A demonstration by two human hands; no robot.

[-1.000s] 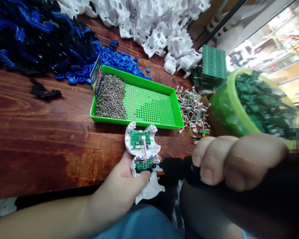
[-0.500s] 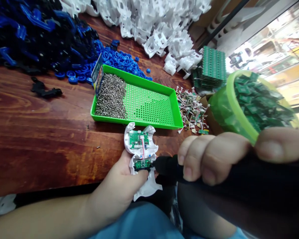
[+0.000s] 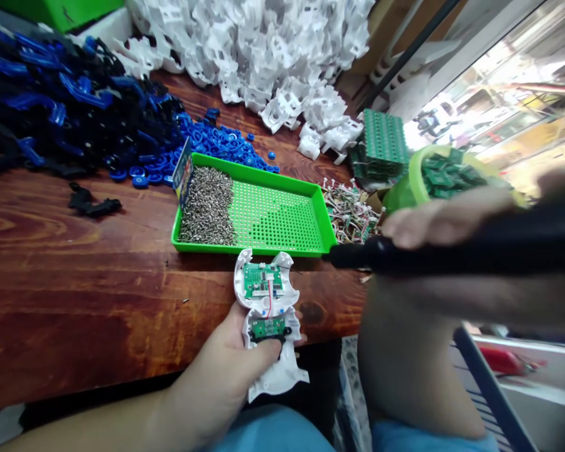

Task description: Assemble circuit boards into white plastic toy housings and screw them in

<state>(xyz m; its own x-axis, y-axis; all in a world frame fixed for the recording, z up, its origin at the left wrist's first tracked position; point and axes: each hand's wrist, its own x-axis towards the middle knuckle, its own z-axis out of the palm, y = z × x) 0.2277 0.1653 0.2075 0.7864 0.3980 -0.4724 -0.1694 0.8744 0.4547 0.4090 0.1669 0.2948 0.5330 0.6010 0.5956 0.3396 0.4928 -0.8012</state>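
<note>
My left hand [image 3: 238, 358] grips an opened white plastic housing [image 3: 282, 370] over the table's front edge, its thumb pressed on a black part inside. Two green circuit boards sit in the housing, an upper one [image 3: 254, 279] and a lower one [image 3: 266, 328], with a red and white wire between them. At the right, my right hand [image 3: 433, 223], blurred, is wrapped round a black power screwdriver [image 3: 452, 251]. Its tip points left, near the right front corner of the green tray [image 3: 282, 251], apart from the housing. Small screws [image 3: 207, 207] fill the tray's left part.
Blue and black parts [image 3: 75, 113] lie heaped at the left, white shells [image 3: 263, 50] at the back. Right of the tray are wired connectors [image 3: 351, 210], stacked green boards [image 3: 385, 141] and a light green bucket [image 3: 419, 179]. A loose black part [image 3: 93, 204] lies at the left.
The screwdriver in my right hand has moved up and right, off the lower board. My left hand still holds the housing. The view has shifted, with more of the table's far side showing.
</note>
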